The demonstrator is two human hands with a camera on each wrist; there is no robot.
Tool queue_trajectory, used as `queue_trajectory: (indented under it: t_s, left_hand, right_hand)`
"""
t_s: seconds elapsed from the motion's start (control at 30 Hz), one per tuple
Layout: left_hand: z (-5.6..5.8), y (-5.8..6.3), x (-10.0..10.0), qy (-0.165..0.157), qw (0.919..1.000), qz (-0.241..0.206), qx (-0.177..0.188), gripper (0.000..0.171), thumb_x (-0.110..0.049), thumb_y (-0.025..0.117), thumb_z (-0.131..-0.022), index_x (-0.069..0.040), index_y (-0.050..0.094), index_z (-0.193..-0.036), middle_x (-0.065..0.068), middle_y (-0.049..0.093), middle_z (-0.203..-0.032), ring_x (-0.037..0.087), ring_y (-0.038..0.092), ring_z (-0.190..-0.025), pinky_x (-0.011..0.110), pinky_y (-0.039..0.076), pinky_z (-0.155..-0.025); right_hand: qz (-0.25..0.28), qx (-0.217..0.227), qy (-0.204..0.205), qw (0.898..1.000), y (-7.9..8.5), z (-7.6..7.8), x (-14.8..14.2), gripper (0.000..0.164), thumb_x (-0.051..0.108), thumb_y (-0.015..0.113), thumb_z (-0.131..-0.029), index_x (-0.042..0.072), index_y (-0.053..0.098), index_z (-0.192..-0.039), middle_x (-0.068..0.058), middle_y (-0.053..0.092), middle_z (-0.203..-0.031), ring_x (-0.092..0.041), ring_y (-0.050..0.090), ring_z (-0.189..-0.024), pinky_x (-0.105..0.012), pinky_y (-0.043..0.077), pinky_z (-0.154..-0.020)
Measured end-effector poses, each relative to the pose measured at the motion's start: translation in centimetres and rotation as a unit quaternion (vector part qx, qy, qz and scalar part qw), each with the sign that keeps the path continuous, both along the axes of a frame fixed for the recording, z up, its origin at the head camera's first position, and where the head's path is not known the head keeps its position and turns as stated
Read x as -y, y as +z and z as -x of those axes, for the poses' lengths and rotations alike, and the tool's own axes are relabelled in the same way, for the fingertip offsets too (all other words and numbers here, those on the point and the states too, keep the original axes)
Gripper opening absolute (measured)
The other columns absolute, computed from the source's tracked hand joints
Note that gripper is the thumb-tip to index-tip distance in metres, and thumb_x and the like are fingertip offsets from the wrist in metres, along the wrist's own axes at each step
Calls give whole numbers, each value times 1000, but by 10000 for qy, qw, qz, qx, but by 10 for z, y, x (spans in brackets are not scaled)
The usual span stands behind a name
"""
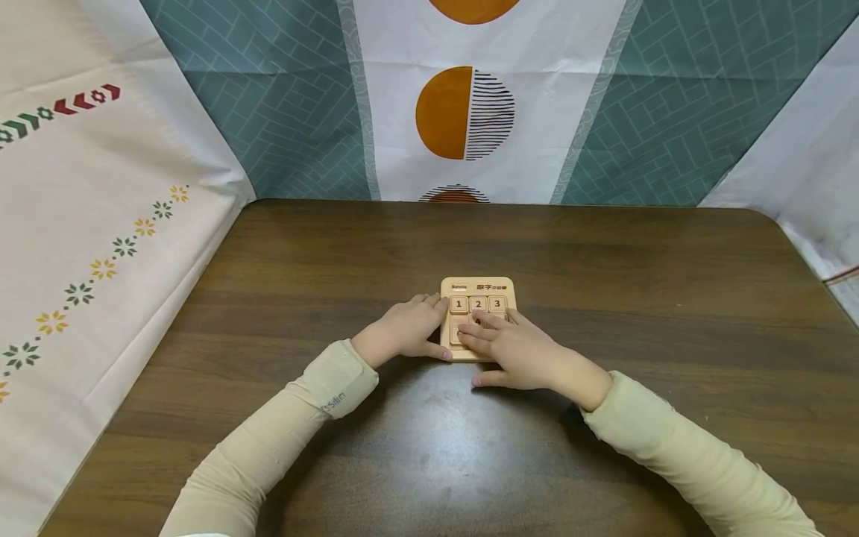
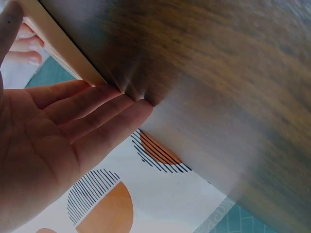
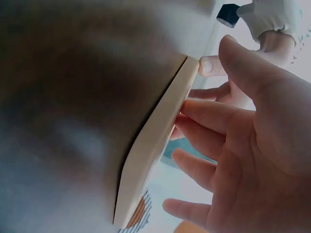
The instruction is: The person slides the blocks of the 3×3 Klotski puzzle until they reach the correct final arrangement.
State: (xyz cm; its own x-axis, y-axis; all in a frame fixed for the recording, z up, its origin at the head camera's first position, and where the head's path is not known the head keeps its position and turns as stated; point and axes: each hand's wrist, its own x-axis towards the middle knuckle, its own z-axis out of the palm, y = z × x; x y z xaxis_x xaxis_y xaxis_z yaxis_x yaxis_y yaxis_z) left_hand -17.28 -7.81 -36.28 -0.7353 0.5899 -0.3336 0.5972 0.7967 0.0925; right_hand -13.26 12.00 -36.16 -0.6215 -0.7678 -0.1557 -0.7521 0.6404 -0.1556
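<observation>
A pale wooden number sliding puzzle [image 1: 473, 280] lies flat on the table, with tiles 1, 2 and 3 showing along its top row. My left hand [image 1: 414, 328] rests at its left side, the straight fingertips against the side edge and the thumb at the near left corner. In the left wrist view those fingers [image 2: 97, 114] reach along the puzzle's edge [image 2: 65, 48]. My right hand [image 1: 513, 350] is over the lower right part, fingers spread and fingertips on the tiles. Its thumb is off the near edge. The right hand covers most of the lower tiles.
The brown wooden table [image 1: 637, 283] reaches around the puzzle on all sides. Behind it hangs a teal and white cloth [image 1: 403, 45] with orange circles. A cream cloth [image 1: 80, 261] with flower patterns lies along the left side.
</observation>
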Motion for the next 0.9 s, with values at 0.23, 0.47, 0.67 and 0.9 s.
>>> queue_trajectory:
  t_s: [0.23, 0.47, 0.67, 0.9]
  left_hand:
    - [-1, 0, 0, -4, 10000, -29, -85, 92, -54, 63, -78, 4, 28, -139, 23, 33, -140, 35, 35, -127, 44, 37, -97]
    - [-1, -2, 0, 19, 10000, -58, -38, 93, -55, 62, -78, 5, 27, -140, 23, 32, -141, 35, 34, -127, 44, 36, -98]
    - [-1, -1, 0, 29, 10000, -24, -86, 93, -56, 62, -77, 4, 28, -140, 24, 32, -140, 36, 34, -127, 44, 35, -98]
    - [-1, -1, 0, 5, 9999, 11, -107, 93, -57, 61, -77, 4, 28, -140, 24, 32, -141, 35, 34, -127, 43, 35, -98]
  right_hand:
    - [62, -21, 94, 9999, 0, -7, -1, 68, 49, 57, -84, 8, 44, -136, -6, 39, -140, -30, 24, -134, -60, 21, -99]
    - [117, -88, -32, 9999, 1, 0, -10, 68, 50, 58, -83, 10, 43, -137, -5, 38, -141, -30, 23, -134, -61, 20, -99]
    - [86, -117, -363, 9992, 1, 10, -24, 68, 50, 59, -82, 10, 45, -136, -5, 38, -141, -30, 23, -134, -62, 19, -98]
    - [110, -28, -391, 9992, -1, 12, -26, 69, 50, 59, -82, 9, 45, -135, -7, 39, -140, -30, 22, -134, -63, 18, -98]
